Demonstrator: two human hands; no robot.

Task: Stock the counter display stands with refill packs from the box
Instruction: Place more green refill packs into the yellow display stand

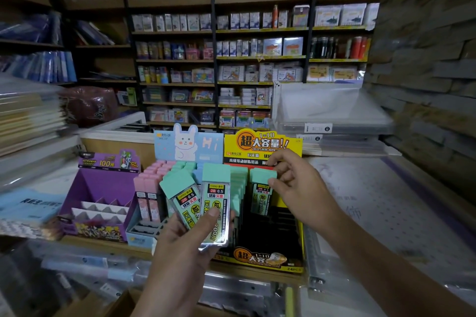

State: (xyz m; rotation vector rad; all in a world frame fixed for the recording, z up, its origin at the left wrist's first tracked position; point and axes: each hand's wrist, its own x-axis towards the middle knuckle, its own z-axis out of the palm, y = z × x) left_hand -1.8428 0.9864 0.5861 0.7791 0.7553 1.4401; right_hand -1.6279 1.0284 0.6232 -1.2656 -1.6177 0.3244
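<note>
My left hand [189, 239] grips two clear refill packs with mint-green caps [215, 201], fanned upright in front of the stands. My right hand [296, 183] pinches the green cap of a third refill pack [261, 197], which stands in the right column of the yellow-and-black display stand [262, 260]. A row of green-capped packs [238, 188] fills that stand's left column. Left of it is a blue rabbit-print stand [186, 144] holding pink and green packs. The box is not clearly in view.
A purple display stand [103, 188] with empty tiered slots sits at the left of the counter. Stacked clear plastic folders [332, 121] lie behind on the right. Notebook piles [28, 116] crowd the left. Stocked shelves [219, 59] fill the back wall.
</note>
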